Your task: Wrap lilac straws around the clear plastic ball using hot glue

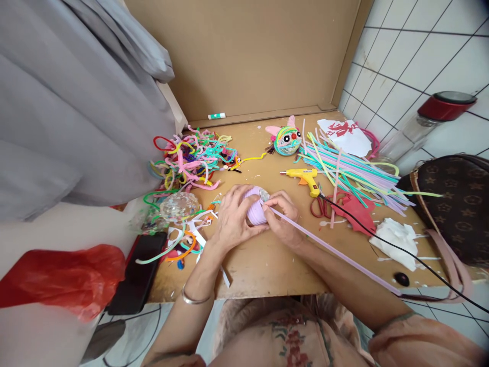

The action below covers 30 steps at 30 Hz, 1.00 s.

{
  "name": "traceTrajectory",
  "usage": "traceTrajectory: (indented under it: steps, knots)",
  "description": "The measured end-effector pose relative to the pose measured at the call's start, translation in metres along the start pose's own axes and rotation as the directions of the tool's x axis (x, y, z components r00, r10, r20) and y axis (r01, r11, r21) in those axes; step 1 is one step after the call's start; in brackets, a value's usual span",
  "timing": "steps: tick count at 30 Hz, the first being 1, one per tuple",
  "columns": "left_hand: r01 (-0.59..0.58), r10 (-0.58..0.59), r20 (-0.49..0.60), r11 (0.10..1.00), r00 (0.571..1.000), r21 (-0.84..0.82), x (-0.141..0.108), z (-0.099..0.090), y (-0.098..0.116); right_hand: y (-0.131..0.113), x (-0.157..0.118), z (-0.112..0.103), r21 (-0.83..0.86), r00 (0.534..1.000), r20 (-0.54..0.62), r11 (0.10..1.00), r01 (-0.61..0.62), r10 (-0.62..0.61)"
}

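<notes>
At the middle of the table, my left hand [234, 216] is closed around a ball wrapped in lilac pipe cleaners [255, 210]. A greyish patch of the ball shows uncovered at its upper right. My right hand [283, 216] pinches a long lilac pipe cleaner [328, 244] against the ball's right side. The strip's free length runs down to the right, over my right forearm. Beyond my hands sits a finished-looking striped ball figure [287, 140] with pink ears, eyes and a red nose. A yellow glue gun [303, 178] lies just past my right hand.
Tangled coloured pipe cleaners [191, 158] and a clear faceted ball [179, 205] lie left. Straight pipe cleaners [355, 168], red scissors [321, 206], crumpled tissue [395, 242] and a brown bag [454, 204] are right. The glue gun's black cord [382, 237] crosses there. A phone [135, 275] lies front left.
</notes>
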<state>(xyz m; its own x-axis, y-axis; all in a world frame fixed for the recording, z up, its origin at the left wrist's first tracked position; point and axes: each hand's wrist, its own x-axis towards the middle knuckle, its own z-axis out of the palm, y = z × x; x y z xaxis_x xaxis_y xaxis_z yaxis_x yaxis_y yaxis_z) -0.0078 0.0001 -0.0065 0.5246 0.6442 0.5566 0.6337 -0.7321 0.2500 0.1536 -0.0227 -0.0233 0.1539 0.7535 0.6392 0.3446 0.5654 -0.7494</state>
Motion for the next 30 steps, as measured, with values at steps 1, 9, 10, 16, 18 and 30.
traceTrajectory:
  steps: [1,9,10,16,18,30]
  knots:
    - [0.010,-0.010,-0.004,1.000,1.000,0.012,-0.001,0.001,0.001,0.000,0.000,0.000,0.005,1.000,-0.004,1.000,0.002,-0.002]
    - [0.052,-0.050,-0.033,0.998,0.998,0.048,-0.003,0.012,0.006,0.000,0.000,0.001,-0.002,1.000,-0.019,1.000,-0.009,0.009]
    - [0.044,-0.042,-0.037,0.998,0.998,0.052,-0.003,0.012,0.006,0.000,0.000,0.002,-0.001,1.000,-0.025,1.000,-0.007,0.007]
    - [0.016,-0.013,-0.042,0.998,0.999,0.056,-0.003,0.014,0.004,0.000,-0.001,0.004,-0.006,0.999,-0.052,1.000,0.006,-0.006]
    - [0.027,-0.025,-0.043,0.998,0.999,0.052,-0.004,0.015,0.003,0.000,-0.001,0.004,-0.006,0.999,-0.052,1.000,0.007,-0.007]
    - [0.035,-0.035,-0.080,0.999,0.996,0.004,-0.003,0.019,0.000,0.001,-0.001,0.003,0.005,0.999,-0.051,1.000,-0.012,0.012]
